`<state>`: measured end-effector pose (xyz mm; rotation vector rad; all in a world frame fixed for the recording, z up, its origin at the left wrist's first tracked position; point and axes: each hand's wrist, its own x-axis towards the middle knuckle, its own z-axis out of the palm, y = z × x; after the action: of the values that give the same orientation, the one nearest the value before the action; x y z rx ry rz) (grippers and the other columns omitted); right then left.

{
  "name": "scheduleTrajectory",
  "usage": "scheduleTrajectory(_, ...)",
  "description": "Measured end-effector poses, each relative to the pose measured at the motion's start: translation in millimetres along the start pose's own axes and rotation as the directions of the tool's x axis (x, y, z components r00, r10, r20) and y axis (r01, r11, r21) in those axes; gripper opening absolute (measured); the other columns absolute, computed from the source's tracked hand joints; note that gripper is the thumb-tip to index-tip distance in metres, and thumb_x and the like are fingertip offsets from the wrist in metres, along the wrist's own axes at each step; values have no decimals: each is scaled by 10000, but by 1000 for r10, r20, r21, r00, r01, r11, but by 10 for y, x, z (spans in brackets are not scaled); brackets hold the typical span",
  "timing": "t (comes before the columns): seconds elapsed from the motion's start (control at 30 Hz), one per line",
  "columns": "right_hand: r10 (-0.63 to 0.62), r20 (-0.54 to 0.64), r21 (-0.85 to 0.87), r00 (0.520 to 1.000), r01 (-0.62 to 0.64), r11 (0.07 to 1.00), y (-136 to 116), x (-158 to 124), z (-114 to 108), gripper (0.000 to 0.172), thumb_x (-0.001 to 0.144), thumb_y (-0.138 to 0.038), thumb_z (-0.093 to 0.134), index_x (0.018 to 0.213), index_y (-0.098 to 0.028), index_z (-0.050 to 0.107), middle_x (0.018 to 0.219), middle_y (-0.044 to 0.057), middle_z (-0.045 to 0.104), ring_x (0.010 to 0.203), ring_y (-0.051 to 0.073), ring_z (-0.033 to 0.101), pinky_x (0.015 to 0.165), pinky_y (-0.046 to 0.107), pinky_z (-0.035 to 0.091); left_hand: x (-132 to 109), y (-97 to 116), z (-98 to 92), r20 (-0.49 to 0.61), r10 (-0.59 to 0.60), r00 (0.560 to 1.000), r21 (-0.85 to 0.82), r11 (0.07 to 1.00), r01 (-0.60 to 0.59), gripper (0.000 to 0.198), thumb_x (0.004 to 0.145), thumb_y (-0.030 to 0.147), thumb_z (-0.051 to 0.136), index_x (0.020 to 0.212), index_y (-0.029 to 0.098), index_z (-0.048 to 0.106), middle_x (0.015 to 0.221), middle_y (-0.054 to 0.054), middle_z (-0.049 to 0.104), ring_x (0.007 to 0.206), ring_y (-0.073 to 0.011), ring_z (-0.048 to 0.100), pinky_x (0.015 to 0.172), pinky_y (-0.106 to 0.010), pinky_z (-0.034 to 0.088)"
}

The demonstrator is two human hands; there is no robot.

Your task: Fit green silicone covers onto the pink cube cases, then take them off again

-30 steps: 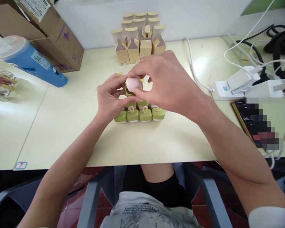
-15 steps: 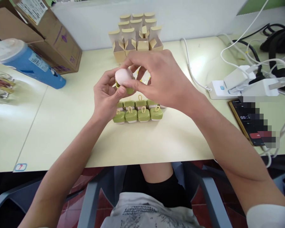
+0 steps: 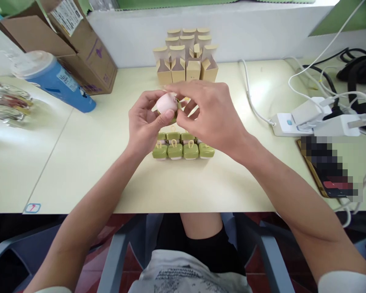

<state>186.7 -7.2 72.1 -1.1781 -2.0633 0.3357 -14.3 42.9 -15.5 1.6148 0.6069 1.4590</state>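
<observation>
Left grip (image 3: 144, 121): pinching a smooth, rounded pink case (image 3: 165, 103).
Right grip (image 3: 212, 110): at its side, pinch indiscernible.
Desk (image 3: 186, 187): glossy green cases (image 3: 190, 151) sit back from front edge.

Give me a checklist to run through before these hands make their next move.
1. Left hand has hold of the pink-and-green piece: ok, its thumb presses against the near side.
2. Right hand has a firm grip on that piece: cannot tell; it is close by at the right side, but the contact is partly hidden.
3. Pink and green parts fully joined: cannot tell, fingers cover too much.
4. Front row of green-topped containers in order: ok, four sit side by side.
5. Small cardboard boxes all empty: cannot tell; several flaps stand up, but the insides barely show.
6. White cable clear of both hands: ok, it lies off to the right.
</observation>
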Motion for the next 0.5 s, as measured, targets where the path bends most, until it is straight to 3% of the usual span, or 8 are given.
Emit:
scheduleTrajectory(0.17,35,-111,-4,993,-36,999,10,-31,67,106,1008,-268,751,1076,-339,710,1099,13,852,920,258,813,905,441,714,56,9,-33,85,42,995,-14,999,-41,561,892,621,993,1286,299,758,1258,-27,835,1106,-247,843,949,-394,756)
scheduleTrajectory(0.33,40,-213,34,976,-34,999,10,-73,109,100,1014,-347,747,1099,-325,700,1057,35,839,1010,286,834,931,452,731,49,127,55,33,112,993,91,989,-115,545,929,700,924,1277,306,782,1283,-35,798,1263,-326,841,1025,-455,747)
scheduleTrajectory(0.5,-25,-266,16,964,31,999,63,-74,99,64,970,-300,756,981,-313,694,1009,30,846,855,251,816,846,434,751,13,144,44,30,166,986,188,968,-169,541,945,665,927,1292,275,786,1303,-57,835,1280,-311,824,1084,-430,726)
